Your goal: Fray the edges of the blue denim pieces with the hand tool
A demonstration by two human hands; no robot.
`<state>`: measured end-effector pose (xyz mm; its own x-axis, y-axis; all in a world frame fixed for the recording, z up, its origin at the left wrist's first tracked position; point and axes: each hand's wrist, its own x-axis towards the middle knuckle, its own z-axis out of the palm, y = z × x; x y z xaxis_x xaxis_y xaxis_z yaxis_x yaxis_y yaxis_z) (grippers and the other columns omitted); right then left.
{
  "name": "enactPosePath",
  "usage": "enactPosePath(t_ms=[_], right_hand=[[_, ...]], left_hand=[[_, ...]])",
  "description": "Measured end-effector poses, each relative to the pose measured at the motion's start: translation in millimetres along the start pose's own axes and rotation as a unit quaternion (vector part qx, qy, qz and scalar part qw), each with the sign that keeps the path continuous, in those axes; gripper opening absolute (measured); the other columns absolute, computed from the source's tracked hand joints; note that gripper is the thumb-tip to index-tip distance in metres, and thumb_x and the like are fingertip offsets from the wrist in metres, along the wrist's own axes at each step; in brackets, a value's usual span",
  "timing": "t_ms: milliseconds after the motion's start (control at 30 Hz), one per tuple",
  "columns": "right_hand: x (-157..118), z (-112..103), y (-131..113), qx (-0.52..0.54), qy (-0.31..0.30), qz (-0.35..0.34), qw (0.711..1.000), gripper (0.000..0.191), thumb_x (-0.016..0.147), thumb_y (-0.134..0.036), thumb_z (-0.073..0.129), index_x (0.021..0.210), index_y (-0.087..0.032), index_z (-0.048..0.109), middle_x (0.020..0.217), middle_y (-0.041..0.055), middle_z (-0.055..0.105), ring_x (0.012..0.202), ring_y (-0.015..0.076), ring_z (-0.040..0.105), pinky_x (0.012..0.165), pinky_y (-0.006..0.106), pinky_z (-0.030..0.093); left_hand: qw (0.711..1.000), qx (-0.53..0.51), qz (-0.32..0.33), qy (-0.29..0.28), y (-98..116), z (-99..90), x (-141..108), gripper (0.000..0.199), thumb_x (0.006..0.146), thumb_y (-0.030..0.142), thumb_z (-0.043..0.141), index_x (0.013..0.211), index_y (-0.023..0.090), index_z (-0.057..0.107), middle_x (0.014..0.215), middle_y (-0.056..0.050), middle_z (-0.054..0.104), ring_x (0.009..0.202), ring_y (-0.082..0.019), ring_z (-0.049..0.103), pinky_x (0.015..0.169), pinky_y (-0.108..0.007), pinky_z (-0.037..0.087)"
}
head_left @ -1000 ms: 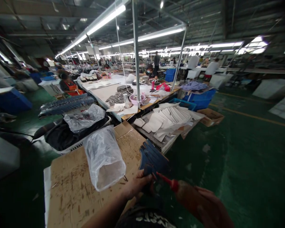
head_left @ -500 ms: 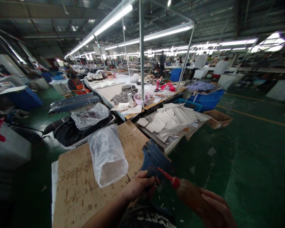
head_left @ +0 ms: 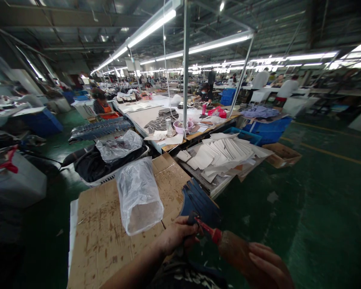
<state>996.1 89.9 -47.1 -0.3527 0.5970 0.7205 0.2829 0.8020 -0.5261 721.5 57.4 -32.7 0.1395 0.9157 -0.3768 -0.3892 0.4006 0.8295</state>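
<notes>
My left hand (head_left: 180, 233) pinches a small dark piece (head_left: 193, 218) between thumb and fingers, in front of the cardboard's right edge. In my right hand (head_left: 269, 261) is a brownish squeeze bottle (head_left: 234, 249), tilted so that its long red nozzle points left. The nozzle's tip is at the dark piece; whether it touches cannot be told. Just beyond my left hand, a fan of dark blue pieces (head_left: 200, 200) lies overlapping at the edge of the cardboard (head_left: 105, 237). A clear plastic bag (head_left: 140, 192) lies on the cardboard to the left.
White cut pieces (head_left: 225, 150) spread over a low surface ahead on the right. Behind stands a long table (head_left: 135, 116) with a pink bowl (head_left: 183, 126) and a metal post (head_left: 185, 68). A basket (head_left: 108, 178) with black material sits left. A cardboard box (head_left: 284, 155) rests on the green floor.
The squeeze bottle has moved left, bringing its red nozzle from a short gap to the dark piece. My left hand keeps its pinch. The whole view has shifted slightly.
</notes>
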Motion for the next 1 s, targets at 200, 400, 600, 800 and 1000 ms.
enactPosePath(t_ms=[200,400,600,800,1000], right_hand=[[5.0,8.1,0.0,-0.023,0.028,0.010,0.999,0.037,0.087,-0.020,0.068,0.122,-0.027,0.059,0.118,0.0054,0.061,0.113,0.0182,0.059,0.095,0.028,0.052],[0.4,6.0,2.2,-0.002,-0.023,-0.005,1.000,0.040,0.086,-0.019,0.067,0.124,-0.027,0.058,0.120,0.0061,0.061,0.116,0.0196,0.058,0.094,0.029,0.054],[3.4,6.3,3.6,-0.056,0.014,0.024,0.998,0.031,0.089,-0.024,0.065,0.120,-0.025,0.058,0.119,0.0081,0.060,0.110,0.0201,0.060,0.092,0.031,0.054],[4.1,1.7,2.8,-0.037,-0.020,-0.021,0.999,0.031,0.089,-0.017,0.062,0.119,-0.023,0.058,0.118,0.0090,0.061,0.110,0.0208,0.062,0.089,0.031,0.059],[-4.7,-6.1,12.2,-0.012,0.032,0.146,0.989,0.030,0.089,-0.028,0.065,0.118,-0.027,0.060,0.124,0.0087,0.061,0.104,0.0212,0.067,0.079,0.027,0.063]], left_hand=[[1.000,0.012,-0.015,-0.009,2.1,1.9,-0.5,0.045,0.069,0.057,0.079,0.080,0.014,0.069,0.038,0.007,0.043,0.035,-0.007,0.036,0.049,-0.023,0.036],[0.999,0.037,-0.021,-0.018,3.4,0.2,-0.8,0.049,0.069,0.058,0.078,0.084,0.012,0.071,0.041,0.006,0.043,0.035,-0.006,0.034,0.043,-0.023,0.028],[0.999,0.040,-0.030,-0.018,1.2,-3.3,1.5,0.044,0.069,0.054,0.080,0.080,0.012,0.071,0.046,0.006,0.043,0.039,-0.006,0.035,0.041,-0.022,0.025],[0.995,0.083,-0.020,-0.047,6.9,-2.3,3.5,0.055,0.067,0.063,0.078,0.086,0.012,0.067,0.053,0.007,0.045,0.040,-0.005,0.034,0.040,-0.021,0.024],[0.937,0.333,0.100,-0.034,24.1,4.0,-9.4,0.044,0.092,0.057,0.050,0.090,0.015,0.065,0.057,0.006,0.046,0.049,-0.008,0.040,0.048,-0.021,0.030]])
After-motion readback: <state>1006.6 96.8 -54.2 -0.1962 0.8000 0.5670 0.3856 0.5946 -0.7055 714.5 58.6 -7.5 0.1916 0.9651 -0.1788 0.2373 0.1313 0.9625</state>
